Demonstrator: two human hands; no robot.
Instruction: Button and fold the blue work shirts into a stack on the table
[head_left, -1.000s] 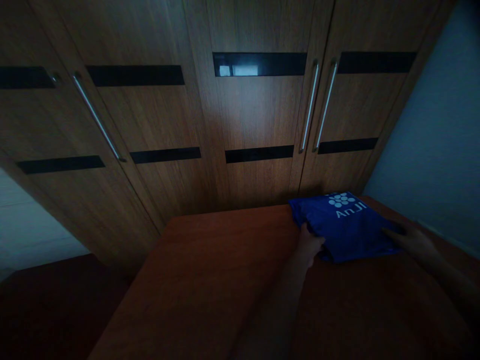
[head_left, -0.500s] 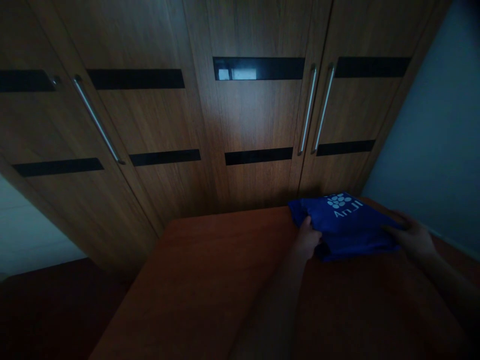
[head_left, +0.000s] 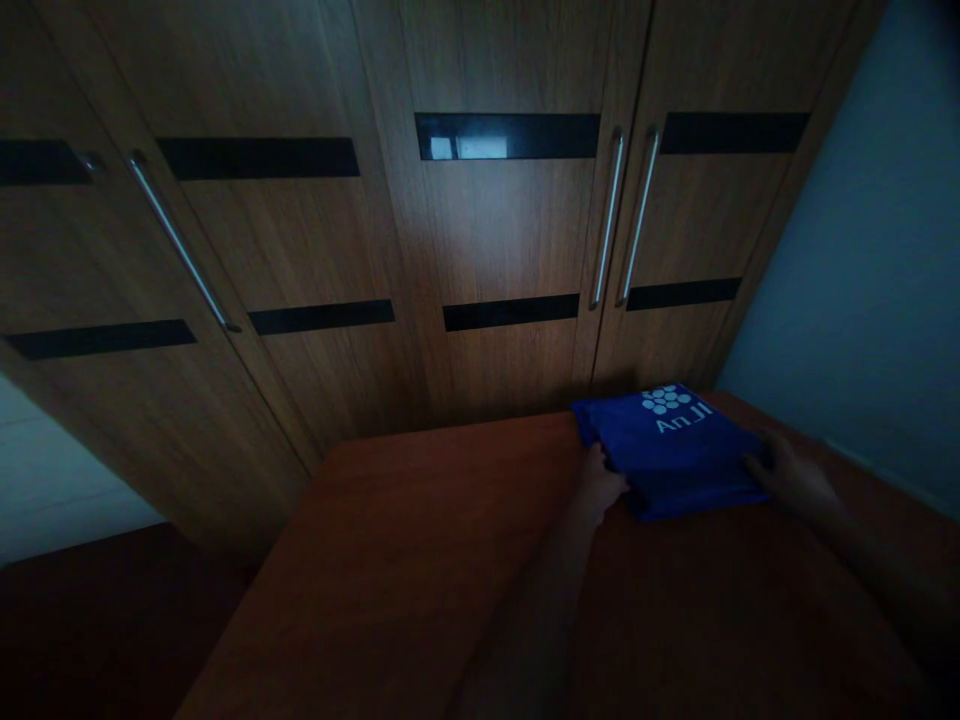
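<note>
A folded blue cloth [head_left: 686, 455] with a white print of dots and letters lies flat near the far right part of a reddish-brown wooden table. Whether it is a garment or a bag I cannot tell. At its left near edge my left hand [head_left: 602, 485] is closed, gripping the folded layers. My right hand [head_left: 795, 475] holds the right edge, thumb on top; its other fingers are partly hidden in the dim light.
The table's bare top [head_left: 420, 520] stretches to the left and towards me. Behind it stands a wooden wardrobe [head_left: 502, 220] with black strips and long metal handles [head_left: 607, 220]. A bluish wall [head_left: 862, 280] rises on the right.
The cloth now sits lower and flatter on the table, its print smoother. Both hands keep to its edges, my right hand slightly further in. The view has shifted a little.
</note>
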